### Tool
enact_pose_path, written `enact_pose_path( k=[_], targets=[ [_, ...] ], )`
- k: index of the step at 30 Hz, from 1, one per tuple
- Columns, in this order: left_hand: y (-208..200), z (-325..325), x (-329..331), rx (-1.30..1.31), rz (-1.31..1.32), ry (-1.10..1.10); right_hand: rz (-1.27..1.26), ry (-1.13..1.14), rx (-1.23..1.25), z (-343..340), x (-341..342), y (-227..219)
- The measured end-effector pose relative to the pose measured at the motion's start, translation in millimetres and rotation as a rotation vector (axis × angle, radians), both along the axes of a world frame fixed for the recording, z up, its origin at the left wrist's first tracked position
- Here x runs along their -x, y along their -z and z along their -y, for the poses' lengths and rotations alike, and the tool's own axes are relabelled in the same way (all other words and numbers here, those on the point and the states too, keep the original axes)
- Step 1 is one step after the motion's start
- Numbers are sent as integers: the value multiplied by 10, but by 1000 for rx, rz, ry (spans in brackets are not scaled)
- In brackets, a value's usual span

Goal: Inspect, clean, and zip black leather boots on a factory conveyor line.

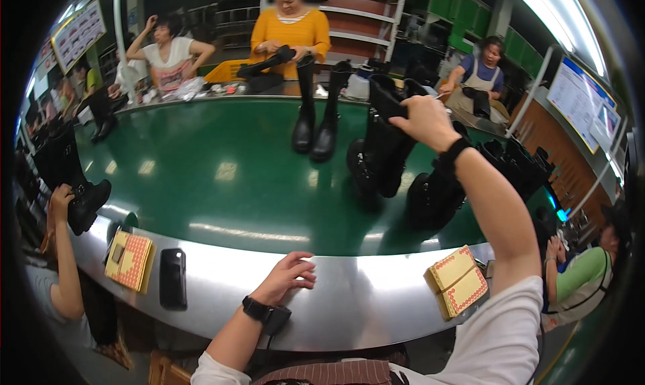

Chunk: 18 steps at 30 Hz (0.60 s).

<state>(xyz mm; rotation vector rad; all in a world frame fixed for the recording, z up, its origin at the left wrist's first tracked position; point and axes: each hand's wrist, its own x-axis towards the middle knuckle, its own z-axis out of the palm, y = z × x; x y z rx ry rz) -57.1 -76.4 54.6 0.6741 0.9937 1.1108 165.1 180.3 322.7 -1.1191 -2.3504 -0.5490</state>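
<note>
My right hand (pixel 426 121) reaches far over the green surface, its fingers closed at the top of a tall black boot (pixel 396 150). A second boot stands close against it, and their dark shapes partly merge. My left hand (pixel 290 279) hovers or rests over the metal edge (pixel 349 291), holding nothing, its fingers loosely apart. To the left of the gripped boot, another pair of tall black boots (pixel 314 126) stands upright. Several more black boots (pixel 437 197) crowd together to the right, partly behind my right forearm.
A black phone (pixel 173 279) lies on the metal edge beside a stack of yellow cards (pixel 129 260). Another yellow stack (pixel 459 281) sits near my right elbow. At the left, a co-worker's hand (pixel 62 202) touches a black boot (pixel 86 200). Several people work across the green belt (pixel 228 183).
</note>
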Motion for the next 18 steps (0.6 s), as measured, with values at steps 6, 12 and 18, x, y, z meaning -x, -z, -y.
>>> enact_pose_path(
  k=[6, 12, 18],
  targets=[
    [-821, 301, -570, -844, -867, -307, -44, -191, 326, 1927, -108, -515],
    [-686, 525, -804, -749, -637, -218, -72, -596, 321, 2946, -313, -40],
    [-613, 611, -955, -896, -529, -234, -622, -434, 262, 2992, -704, 262]
  ],
)
